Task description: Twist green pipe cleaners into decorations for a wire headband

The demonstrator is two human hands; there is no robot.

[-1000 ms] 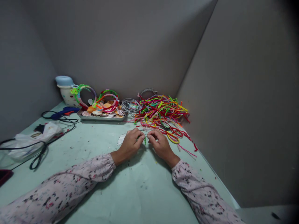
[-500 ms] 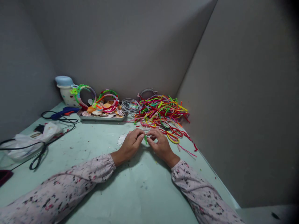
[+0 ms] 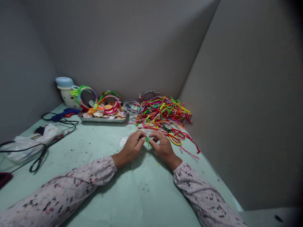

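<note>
A short piece of green pipe cleaner [image 3: 148, 141] is held up between my two hands, just above the table. My left hand [image 3: 133, 146] pinches it from the left with thumb and fingertips. From the right, my right hand [image 3: 163, 146] grips it in the same way, fingers curled. Its lower end hangs down between the thumbs, and the fingertips hide part of it. Right behind my hands lies a tangled pile of coloured pipe cleaners [image 3: 163, 110], with loose strands reaching toward my right hand.
A metal tray [image 3: 104, 120] holds seashells and pipe-cleaner hoops. Coiled silver wire [image 3: 132, 107] lies beside it. At the left are a lidded cup [image 3: 67, 94], a blue-handled tool [image 3: 62, 115], a black cord [image 3: 44, 151] and a plastic bag [image 3: 28, 145]. Grey walls stand behind and at the right.
The green piece has turned slightly between the fingertips, and more of it shows now. Both hands stay in nearly the same place.
</note>
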